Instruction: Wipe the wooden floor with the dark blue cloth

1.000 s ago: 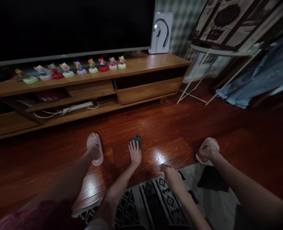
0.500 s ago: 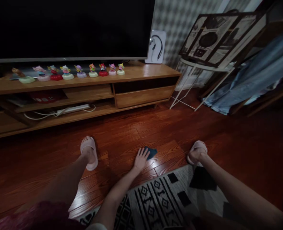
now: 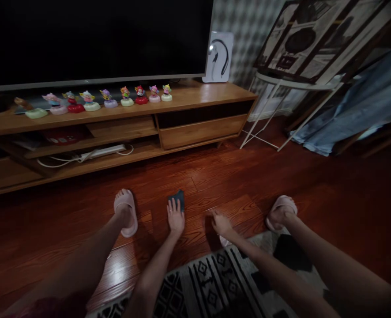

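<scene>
My left hand [image 3: 176, 217] lies with its fingers stretched out on a dark blue-green cloth [image 3: 181, 198], which sticks out past the fingertips on the reddish wooden floor [image 3: 169, 176]. To the right, my right hand [image 3: 221, 222] hangs over the floor near the rug's edge, its fingers curled together. Whether anything is in those fingers is too small to make out. A gap of bare floor separates the two hands.
A patterned rug [image 3: 215, 282] lies under my forearms. My slippered feet [image 3: 129, 221] stand on both sides. Ahead is a wooden TV cabinet [image 3: 202, 128] with several figurines and a large screen [image 3: 99, 39]. A white-legged table [image 3: 275, 81] holds a case at the right.
My left hand and the cloth have moved left across the floor. My right hand has come into view from the lower right. The view has shifted slightly.
</scene>
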Tool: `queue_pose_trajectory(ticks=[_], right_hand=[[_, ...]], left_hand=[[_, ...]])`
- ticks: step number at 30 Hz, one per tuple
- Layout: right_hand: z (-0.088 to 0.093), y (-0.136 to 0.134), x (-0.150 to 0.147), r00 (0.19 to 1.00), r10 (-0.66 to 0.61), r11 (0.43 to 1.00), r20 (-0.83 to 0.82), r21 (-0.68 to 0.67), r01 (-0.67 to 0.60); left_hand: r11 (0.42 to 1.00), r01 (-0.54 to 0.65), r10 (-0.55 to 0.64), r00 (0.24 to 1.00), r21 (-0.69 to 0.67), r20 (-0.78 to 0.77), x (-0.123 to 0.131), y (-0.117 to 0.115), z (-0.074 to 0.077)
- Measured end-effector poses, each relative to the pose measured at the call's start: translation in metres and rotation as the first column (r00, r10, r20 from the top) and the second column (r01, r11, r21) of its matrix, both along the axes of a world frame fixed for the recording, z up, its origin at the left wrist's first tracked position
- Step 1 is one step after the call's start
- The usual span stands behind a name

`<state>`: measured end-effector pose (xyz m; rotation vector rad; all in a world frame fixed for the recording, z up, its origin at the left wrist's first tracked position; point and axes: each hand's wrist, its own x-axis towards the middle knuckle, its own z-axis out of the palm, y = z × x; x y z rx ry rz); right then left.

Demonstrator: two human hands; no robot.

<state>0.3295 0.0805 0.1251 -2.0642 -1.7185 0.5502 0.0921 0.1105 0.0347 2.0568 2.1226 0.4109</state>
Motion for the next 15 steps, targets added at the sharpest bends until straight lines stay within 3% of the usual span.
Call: queue_pose_trajectory(ticks=[2,4,6,8,11,15], right_hand=[[-0.019,0.013,-0.033,0.992,0.127,0.992,-0.001,-0.003,-0.127],[-0.031,0.027,-0.047,0.979,0.205,0.979,0.010,0.004,-0.205],[-0.040,0.035,-0.044,0.973,0.231,0.973,0.029,0.012,-0.231],[-0.050,0.034,-0.029,0.974,0.223,0.975,0.051,0.014,-0.224],[-0.068,0.019,-0.004,0.976,0.194,0.981,0.103,0.009,-0.196],[-0.095,0.003,0.004,0.953,0.237,0.969,0.189,0.024,-0.246]], left_hand=[[0.996,0.085,-0.084,0.996,-0.016,0.037,0.046,-0.017,-0.008],[0.976,0.211,-0.204,0.970,-0.044,0.130,0.090,-0.028,-0.015],[0.950,0.307,-0.293,0.940,-0.058,0.176,0.121,-0.031,-0.018],[0.928,0.367,-0.350,0.916,-0.058,0.199,0.130,-0.027,-0.018],[0.921,0.388,-0.371,0.902,-0.037,0.221,0.098,-0.011,-0.015],[0.966,0.257,-0.250,0.949,-0.012,0.190,0.017,0.001,-0.010]])
